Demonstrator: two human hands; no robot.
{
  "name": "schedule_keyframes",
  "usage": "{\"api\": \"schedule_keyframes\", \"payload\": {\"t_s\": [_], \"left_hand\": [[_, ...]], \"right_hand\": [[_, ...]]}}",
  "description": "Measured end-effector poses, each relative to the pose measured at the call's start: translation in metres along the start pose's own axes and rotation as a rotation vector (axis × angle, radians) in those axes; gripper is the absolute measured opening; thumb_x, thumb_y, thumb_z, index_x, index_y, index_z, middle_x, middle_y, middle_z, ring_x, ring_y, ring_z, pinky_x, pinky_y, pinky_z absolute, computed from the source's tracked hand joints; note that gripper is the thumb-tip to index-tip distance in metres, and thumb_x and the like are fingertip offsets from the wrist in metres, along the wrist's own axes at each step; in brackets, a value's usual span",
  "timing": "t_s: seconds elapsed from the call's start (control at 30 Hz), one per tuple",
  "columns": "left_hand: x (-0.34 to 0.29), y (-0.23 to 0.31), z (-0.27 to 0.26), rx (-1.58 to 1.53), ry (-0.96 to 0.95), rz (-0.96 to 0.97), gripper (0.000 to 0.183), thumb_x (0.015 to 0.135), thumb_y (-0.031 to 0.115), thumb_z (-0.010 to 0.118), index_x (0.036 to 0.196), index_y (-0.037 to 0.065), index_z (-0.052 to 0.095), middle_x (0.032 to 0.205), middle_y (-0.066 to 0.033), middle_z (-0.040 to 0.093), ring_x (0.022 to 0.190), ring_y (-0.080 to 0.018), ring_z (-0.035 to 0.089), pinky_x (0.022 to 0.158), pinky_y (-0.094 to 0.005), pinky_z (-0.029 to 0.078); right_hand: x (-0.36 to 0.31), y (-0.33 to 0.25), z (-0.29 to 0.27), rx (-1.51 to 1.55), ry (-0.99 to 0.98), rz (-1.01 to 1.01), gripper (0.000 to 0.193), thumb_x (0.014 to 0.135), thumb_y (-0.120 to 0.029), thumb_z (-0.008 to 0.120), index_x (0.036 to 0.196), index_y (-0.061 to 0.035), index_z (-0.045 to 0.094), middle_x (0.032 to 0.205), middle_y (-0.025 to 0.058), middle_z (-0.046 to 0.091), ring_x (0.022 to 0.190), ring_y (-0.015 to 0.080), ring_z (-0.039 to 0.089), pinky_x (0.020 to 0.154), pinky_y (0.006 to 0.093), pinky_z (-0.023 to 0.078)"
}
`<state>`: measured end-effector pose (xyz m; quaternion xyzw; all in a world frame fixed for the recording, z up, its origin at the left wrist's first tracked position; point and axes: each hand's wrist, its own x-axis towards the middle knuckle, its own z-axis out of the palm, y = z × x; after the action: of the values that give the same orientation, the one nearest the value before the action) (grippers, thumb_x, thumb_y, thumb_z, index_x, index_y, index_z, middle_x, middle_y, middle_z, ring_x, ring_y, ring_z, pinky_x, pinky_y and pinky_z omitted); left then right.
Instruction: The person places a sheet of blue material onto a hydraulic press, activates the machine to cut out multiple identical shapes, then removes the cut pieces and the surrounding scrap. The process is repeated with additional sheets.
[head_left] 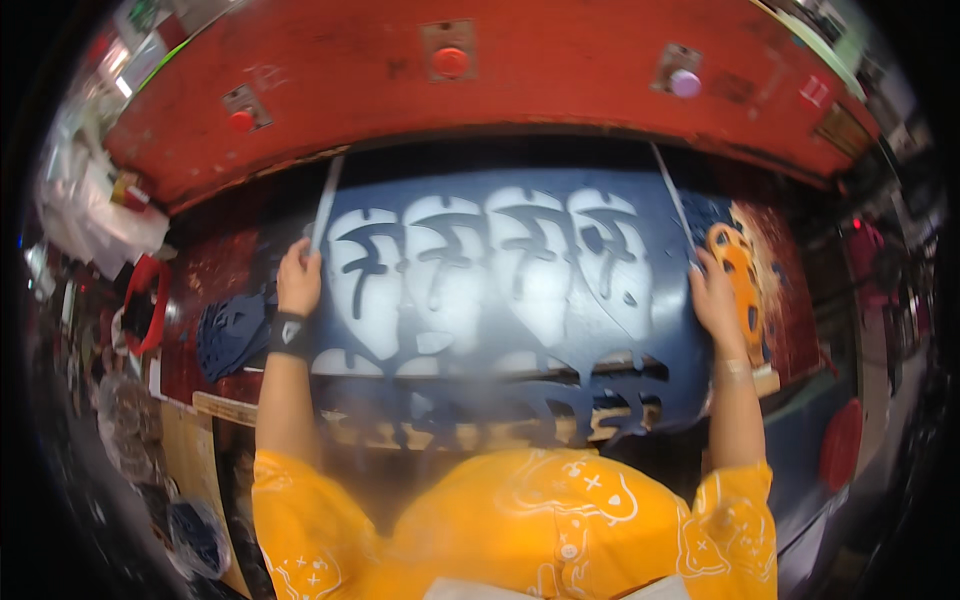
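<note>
A wide dark blue sheet (460, 300) lies in front of me, its front edge drooping toward my body. Several pale sole-like shapes with strap-shaped dark strips run across it in a row; they look like cut-out openings with a light surface under them. My left hand (298, 280) has its fingers closed on the sheet's left edge. At the opposite edge, my right hand (712, 298) grips the sheet in the same way. Just beyond the right hand stands an orange sole-shaped piece (736, 262) with holes through it.
A red machine beam (560, 70) with a red button (451, 63) and a pale purple button (685, 83) spans the far side. Dark blue cut pieces (230, 335) are stacked left of my wrist. A wooden edge (225, 408) borders the near side. Clear plastic bags (105, 215) hang at left.
</note>
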<state>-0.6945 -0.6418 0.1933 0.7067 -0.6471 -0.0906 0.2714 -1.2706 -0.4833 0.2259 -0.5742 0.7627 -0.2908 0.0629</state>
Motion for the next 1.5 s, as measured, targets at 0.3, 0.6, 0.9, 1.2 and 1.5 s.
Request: {"api": "schedule_keyframes", "payload": {"t_s": [0.3,0.6,0.9,1.2,1.5], "left_hand": [[-0.088,0.007,-0.015,0.08,-0.031,0.193,0.024,0.093,0.013,0.053,0.113,0.005,0.063,0.109,-0.0175,0.063,0.103,-0.0345,0.059,0.089,-0.0399,0.047],[-0.091,0.032,-0.03,-0.084,-0.071,0.178,0.043,0.089,0.011,0.057,0.131,0.007,0.05,0.119,-0.0176,0.053,0.108,-0.0347,0.052,0.093,-0.0402,0.042],[-0.061,0.001,0.011,0.29,0.092,0.324,0.033,0.091,0.019,0.056,0.124,0.013,0.06,0.115,-0.0129,0.056,0.105,-0.0325,0.053,0.091,-0.0415,0.042],[-0.058,0.0,0.012,0.337,0.086,0.235,0.033,0.092,0.023,0.057,0.123,0.012,0.057,0.11,-0.0152,0.056,0.1,-0.0355,0.056,0.085,-0.0425,0.045],[-0.064,0.017,0.001,0.28,0.047,0.074,0.036,0.096,0.032,0.052,0.128,0.015,0.054,0.108,-0.0215,0.065,0.096,-0.0407,0.062,0.08,-0.0453,0.049]], "right_hand": [[-0.088,0.013,-0.023,-0.046,-0.002,0.092,0.032,0.091,-0.011,0.053,0.123,-0.0048,0.056,0.105,0.0225,0.065,0.095,0.0366,0.064,0.082,0.0409,0.049],[-0.033,-0.067,-0.029,-0.105,-0.006,-0.347,0.039,0.076,-0.017,0.072,0.112,-0.0057,0.062,0.113,0.0158,0.057,0.109,0.0321,0.052,0.097,0.0409,0.04],[0.008,-0.151,0.151,-0.147,-0.066,-0.632,0.021,0.085,-0.019,0.059,0.102,-0.0088,0.058,0.12,0.0154,0.051,0.117,0.0308,0.046,0.101,0.055,0.03],[-0.07,0.029,-0.066,-0.598,-0.087,-0.111,0.017,0.08,-0.012,0.062,0.095,-0.0044,0.058,0.094,0.0157,0.055,0.092,0.0353,0.054,0.081,0.0416,0.045],[-0.101,-0.012,-0.041,-0.045,-0.167,0.226,0.047,0.085,-0.023,0.067,0.126,-0.0098,0.047,0.114,0.0214,0.048,0.104,0.0421,0.053,0.088,0.0449,0.047]]}}
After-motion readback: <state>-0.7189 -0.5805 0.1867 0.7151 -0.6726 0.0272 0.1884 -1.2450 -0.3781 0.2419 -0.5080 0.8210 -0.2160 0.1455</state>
